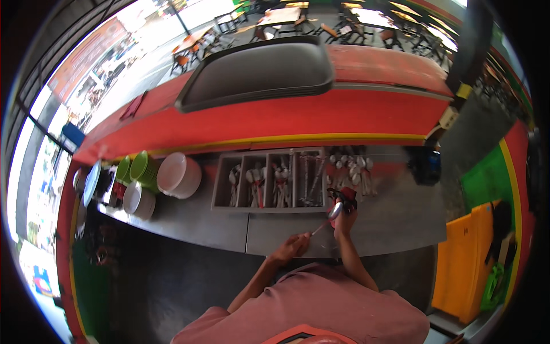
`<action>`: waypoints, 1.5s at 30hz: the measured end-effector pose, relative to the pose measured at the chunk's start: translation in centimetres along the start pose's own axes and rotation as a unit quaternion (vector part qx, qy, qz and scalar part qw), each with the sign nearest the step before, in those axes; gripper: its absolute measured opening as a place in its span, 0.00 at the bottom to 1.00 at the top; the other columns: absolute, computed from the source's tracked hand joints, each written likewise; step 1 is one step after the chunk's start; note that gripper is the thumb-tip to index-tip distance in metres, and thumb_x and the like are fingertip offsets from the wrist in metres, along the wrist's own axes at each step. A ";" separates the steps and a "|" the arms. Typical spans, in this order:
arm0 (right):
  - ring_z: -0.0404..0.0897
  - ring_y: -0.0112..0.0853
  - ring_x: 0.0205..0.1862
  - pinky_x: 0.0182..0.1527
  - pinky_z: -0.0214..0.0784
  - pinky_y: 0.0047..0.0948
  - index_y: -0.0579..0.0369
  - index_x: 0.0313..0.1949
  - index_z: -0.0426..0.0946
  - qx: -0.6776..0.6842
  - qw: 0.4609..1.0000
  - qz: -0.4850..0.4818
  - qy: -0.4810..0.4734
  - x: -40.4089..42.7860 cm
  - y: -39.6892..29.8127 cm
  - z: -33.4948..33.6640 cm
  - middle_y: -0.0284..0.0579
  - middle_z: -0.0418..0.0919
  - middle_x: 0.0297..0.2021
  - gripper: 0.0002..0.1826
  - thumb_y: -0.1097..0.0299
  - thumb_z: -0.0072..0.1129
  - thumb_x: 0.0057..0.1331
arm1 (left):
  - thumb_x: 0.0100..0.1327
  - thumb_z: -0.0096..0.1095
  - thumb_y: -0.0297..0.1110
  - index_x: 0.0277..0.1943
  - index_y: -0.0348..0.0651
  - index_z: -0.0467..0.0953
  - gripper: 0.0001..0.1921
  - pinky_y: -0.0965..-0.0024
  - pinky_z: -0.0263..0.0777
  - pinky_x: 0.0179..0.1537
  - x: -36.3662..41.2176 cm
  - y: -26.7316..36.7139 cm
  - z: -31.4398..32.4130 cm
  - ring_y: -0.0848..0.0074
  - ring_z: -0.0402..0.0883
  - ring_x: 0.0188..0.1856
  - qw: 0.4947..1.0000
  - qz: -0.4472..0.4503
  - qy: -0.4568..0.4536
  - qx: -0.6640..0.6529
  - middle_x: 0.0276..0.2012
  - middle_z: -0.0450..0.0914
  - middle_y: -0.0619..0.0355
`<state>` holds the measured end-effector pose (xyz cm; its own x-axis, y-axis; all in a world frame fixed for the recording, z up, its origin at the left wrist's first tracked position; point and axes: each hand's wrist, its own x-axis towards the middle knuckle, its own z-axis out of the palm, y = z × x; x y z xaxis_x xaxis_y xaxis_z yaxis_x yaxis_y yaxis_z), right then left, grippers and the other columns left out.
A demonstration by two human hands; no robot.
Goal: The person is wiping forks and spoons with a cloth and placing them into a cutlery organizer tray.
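My left hand (pixel 293 248) grips the handle of a metal spoon (pixel 325 221), which slants up and to the right. At the spoon's bowl, my right hand (pixel 345 221) holds a dark red and black cloth (pixel 344 199). Just beyond my hands stands a grey cutlery tray (pixel 268 210) with several compartments. Spoons (pixel 255 176) and other cutlery lie in its left compartments, and the rightmost one holds thin wrapped pieces (pixel 313 174). To the right of the tray, loose spoons (pixel 354 170) lie in a heap on the metal counter (pixel 399 215).
Stacked white bowls (pixel 179 175) and green bowls (pixel 144 168) stand at the counter's left. A large dark serving tray (pixel 262 71) rests on the red ledge (pixel 386 64) ahead. A dark object (pixel 423 165) sits at the right end, near an orange bin (pixel 462 262).
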<state>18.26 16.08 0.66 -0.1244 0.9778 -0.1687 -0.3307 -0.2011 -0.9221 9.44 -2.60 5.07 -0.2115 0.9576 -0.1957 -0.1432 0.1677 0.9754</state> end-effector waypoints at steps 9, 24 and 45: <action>0.76 0.23 0.34 0.40 0.69 0.24 0.65 0.38 0.77 -0.094 0.993 0.007 -0.074 -6.1 3.8 10.2 0.38 0.79 0.34 0.13 0.67 0.66 0.61 | 0.73 0.46 0.48 0.27 0.51 0.63 0.18 0.79 0.47 0.18 -5.5 -0.4 -14.5 0.89 0.54 0.17 0.936 -0.071 0.303 -0.162 0.18 0.57 0.72; 0.79 0.25 0.39 0.42 0.72 0.24 0.64 0.43 0.78 -0.053 0.998 -0.005 0.015 -12.8 8.4 15.1 0.41 0.80 0.39 0.15 0.70 0.66 0.59 | 0.70 0.50 0.49 0.33 0.45 0.66 0.17 0.79 0.51 0.18 -5.9 -4.0 -27.1 0.86 0.58 0.16 0.922 -0.140 0.312 -0.183 0.16 0.60 0.70; 0.78 0.24 0.38 0.40 0.69 0.23 0.59 0.44 0.77 -0.003 0.990 0.001 0.141 -9.2 2.8 5.1 0.38 0.80 0.38 0.15 0.69 0.67 0.59 | 0.70 0.52 0.45 0.36 0.39 0.72 0.16 0.76 0.59 0.22 1.7 -4.1 -14.5 0.82 0.66 0.19 0.976 -0.211 0.038 0.027 0.19 0.68 0.62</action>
<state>13.69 6.19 1.42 0.1408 0.9553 -0.2598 -0.3254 -0.2031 -0.9235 -4.32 -5.09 -0.71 -0.2155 0.7805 -0.5868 -0.1829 0.5580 0.8094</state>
